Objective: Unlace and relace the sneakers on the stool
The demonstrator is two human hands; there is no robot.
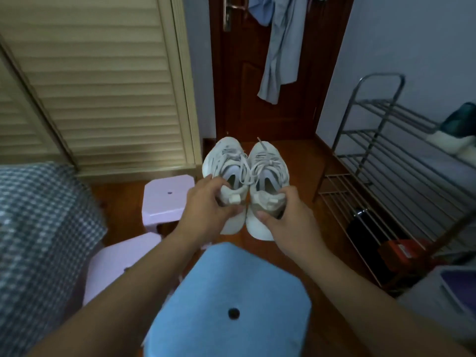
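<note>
While the pale-blue octagonal plastic stool (229, 300) stands bare below, the two white mesh sneakers (246, 176) are held above the floor beyond it, still laced. Each heel is gripped by curled fingers: left hand (206, 202), right hand (286, 215). Unlacing and relacing appear not yet begun.

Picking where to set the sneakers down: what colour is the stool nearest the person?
Light blue stool, with a dark hole in its seat; the head view shows it clearly.

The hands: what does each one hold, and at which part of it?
Each holds one white sneaker at its heel. The left hand grips the left sneaker, the right hand grips the right sneaker. Both sneakers are in the air beyond the blue stool.
</note>
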